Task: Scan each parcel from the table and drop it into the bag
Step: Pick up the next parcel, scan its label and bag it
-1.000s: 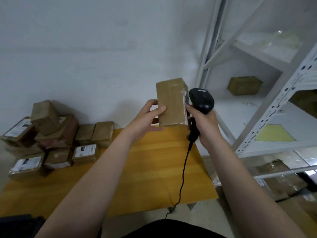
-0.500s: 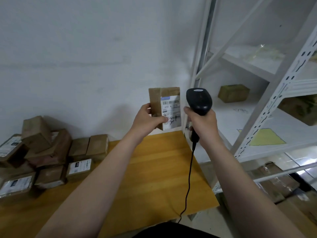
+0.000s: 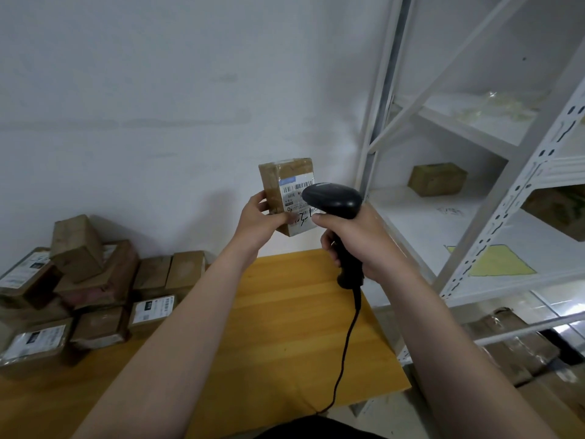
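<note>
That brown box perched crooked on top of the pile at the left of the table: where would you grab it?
Probably from above, thumb and fingers spanning the tilted parcel across its two opposite side faces near the raised end. It rests on top of the pile with nothing over it, and its boxy shape offers flat, parallel faces to pinch.

The white label [image 3: 296,193] on the held parcel [image 3: 275,185] is showing a barcode with "501E M" under it; the scanner [image 3: 332,201] is hiding the rest. Its black handwriting is unreadable. The stacked parcels [image 3: 95,324] are carrying other labels [image 3: 154,308], too small to read.
</note>
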